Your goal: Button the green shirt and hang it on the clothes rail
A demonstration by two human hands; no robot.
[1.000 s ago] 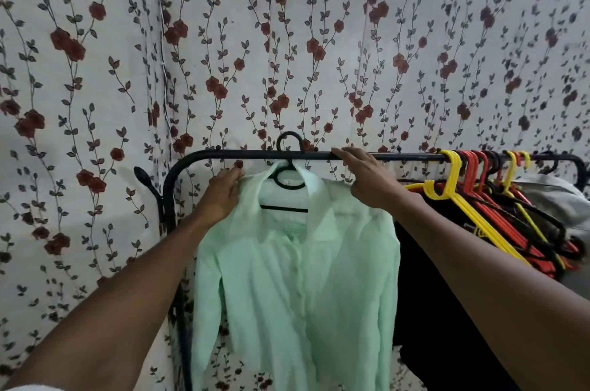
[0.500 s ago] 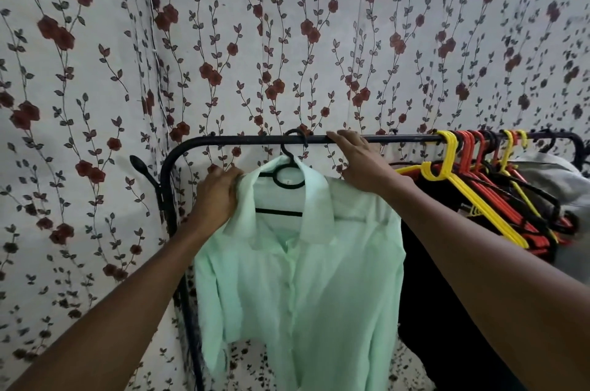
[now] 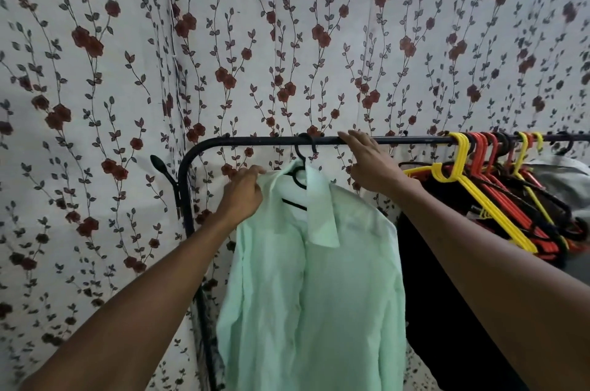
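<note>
Green shirt (image 3: 313, 295) looks buttoned, on black hanger (image 3: 298, 180) hooked over clothes rail (image 3: 255, 140) between hands; left hand (image 3: 244, 196) pinches collar, right hand (image 3: 370, 164) rests open on rail—only release left.

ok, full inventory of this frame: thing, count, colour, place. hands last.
light green button-up shirt: 1, pale green, on the black hanger, left part of rail
black plastic hanger: 1, black, hooked over rail
black metal clothes rail: 1, black, across centre
empty plastic hangers: count unclear, yellow, red and black, bunched right on rail
dark garment: 1, black, right of shirt
floral wall covering: white, red flowers, behind
left hand: grips shirt collar
right hand: fingers on rail
</note>
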